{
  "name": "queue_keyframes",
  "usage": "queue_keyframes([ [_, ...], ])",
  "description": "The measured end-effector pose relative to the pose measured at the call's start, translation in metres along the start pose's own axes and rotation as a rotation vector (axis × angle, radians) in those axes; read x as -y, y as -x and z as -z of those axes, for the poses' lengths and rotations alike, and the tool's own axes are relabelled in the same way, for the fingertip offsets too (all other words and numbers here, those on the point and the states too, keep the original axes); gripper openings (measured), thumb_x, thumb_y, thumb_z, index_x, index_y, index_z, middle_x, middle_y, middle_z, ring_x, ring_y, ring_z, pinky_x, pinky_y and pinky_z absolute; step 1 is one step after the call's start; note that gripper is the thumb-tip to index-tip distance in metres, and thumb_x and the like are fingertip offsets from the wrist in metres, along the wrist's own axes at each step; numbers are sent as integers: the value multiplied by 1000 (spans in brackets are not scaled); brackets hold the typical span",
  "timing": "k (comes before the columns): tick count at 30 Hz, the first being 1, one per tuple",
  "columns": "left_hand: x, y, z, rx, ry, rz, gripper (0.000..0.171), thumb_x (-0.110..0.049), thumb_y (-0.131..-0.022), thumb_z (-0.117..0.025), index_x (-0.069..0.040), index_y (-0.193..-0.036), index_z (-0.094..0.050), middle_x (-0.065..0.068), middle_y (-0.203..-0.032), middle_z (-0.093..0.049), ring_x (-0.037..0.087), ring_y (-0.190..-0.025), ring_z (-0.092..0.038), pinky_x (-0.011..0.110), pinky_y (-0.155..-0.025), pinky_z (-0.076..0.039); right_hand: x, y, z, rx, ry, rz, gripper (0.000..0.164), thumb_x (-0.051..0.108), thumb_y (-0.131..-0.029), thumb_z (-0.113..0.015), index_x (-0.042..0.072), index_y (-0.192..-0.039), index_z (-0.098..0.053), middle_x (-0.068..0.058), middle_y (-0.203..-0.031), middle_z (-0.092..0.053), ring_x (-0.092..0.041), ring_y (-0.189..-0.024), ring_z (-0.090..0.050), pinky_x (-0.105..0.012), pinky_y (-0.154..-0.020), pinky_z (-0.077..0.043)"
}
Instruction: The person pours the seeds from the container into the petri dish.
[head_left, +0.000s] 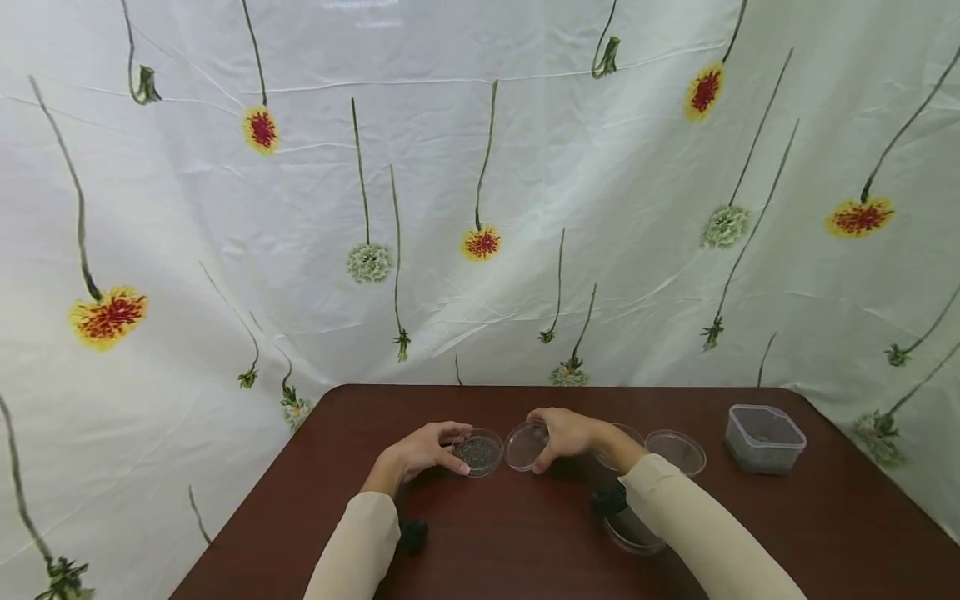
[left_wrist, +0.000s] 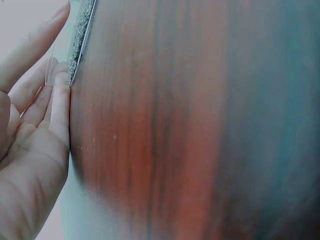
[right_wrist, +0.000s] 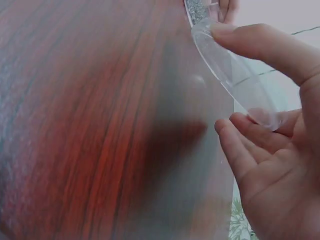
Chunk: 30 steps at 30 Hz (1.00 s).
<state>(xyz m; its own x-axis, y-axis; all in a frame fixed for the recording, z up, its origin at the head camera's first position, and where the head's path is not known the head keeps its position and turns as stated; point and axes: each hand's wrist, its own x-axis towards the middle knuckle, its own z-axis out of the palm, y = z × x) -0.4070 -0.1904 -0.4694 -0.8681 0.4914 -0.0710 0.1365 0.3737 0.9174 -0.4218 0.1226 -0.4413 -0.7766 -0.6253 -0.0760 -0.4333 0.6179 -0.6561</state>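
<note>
In the head view my left hand (head_left: 423,450) holds a round clear petri dish (head_left: 480,454) by its left side, thumb at the near edge and fingers at the far edge. Dark grey, grainy material covers the dish's bottom; it also shows at the rim of the dish (left_wrist: 80,45) in the left wrist view. Just to the right, my right hand (head_left: 567,435) grips a clear petri dish lid (head_left: 519,446) between thumb and fingers. The right wrist view shows this lid (right_wrist: 235,70) tilted, its far edge close to the filled dish.
Beyond my right forearm lie a clear round dish (head_left: 678,452) and another partly hidden one. A further dish (head_left: 636,537) sits under the forearm, nearer me. A clear plastic tub (head_left: 765,437) stands at the right of the brown table (head_left: 510,550). A flowered cloth (head_left: 450,183) hangs behind.
</note>
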Motion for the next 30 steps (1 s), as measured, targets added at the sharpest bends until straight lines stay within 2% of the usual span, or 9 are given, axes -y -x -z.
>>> queue_keyframes([
  [8, 4, 4, 2, -18, 15, 19, 78, 2, -80, -88, 3, -148, -52, 23, -150, -49, 42, -143, -40, 52, -116, -34, 7, -12, -9, -40, -221, 56, 87, 16, -80, -87, -9, -150, -41, -17, -142, -55, -37, -131, -55, -49, -102, -50],
  [15, 2, 0, 2, 4, 12, 7, 79, -2, -81, -88, 2, -150, -50, 22, -152, -48, 41, -144, -40, 50, -115, -36, 18, -21, -21, -78, -413, 79, 85, 10, -82, -84, -9, -151, -37, -27, -149, -44, -45, -139, -45, -51, -107, -46],
  [18, 2, -1, 2, 3, 13, 15, 80, -2, -81, -89, 1, -150, -50, 22, -153, -47, 41, -144, -40, 50, -115, -37, 23, -26, -26, -81, -436, 84, 86, 12, -85, -84, -7, -154, -36, -25, -150, -43, -44, -139, -46, -49, -105, -48],
  [25, 3, -4, 3, 14, 10, 19, 79, -2, -81, -88, 0, -150, -50, 21, -155, -44, 42, -145, -37, 50, -115, -36, 26, -35, -37, -83, -416, 90, 85, 17, -86, -85, -5, -154, -39, -22, -146, -50, -37, -127, -56, -45, -93, -55],
  [30, 3, -6, 2, 10, 16, 24, 79, -1, -80, -89, 0, -149, -51, 22, -154, -45, 42, -144, -38, 51, -115, -36, 26, -36, -39, -104, -406, 92, 82, 17, -87, -84, -6, -153, -41, -23, -147, -50, -39, -128, -55, -48, -95, -54],
])
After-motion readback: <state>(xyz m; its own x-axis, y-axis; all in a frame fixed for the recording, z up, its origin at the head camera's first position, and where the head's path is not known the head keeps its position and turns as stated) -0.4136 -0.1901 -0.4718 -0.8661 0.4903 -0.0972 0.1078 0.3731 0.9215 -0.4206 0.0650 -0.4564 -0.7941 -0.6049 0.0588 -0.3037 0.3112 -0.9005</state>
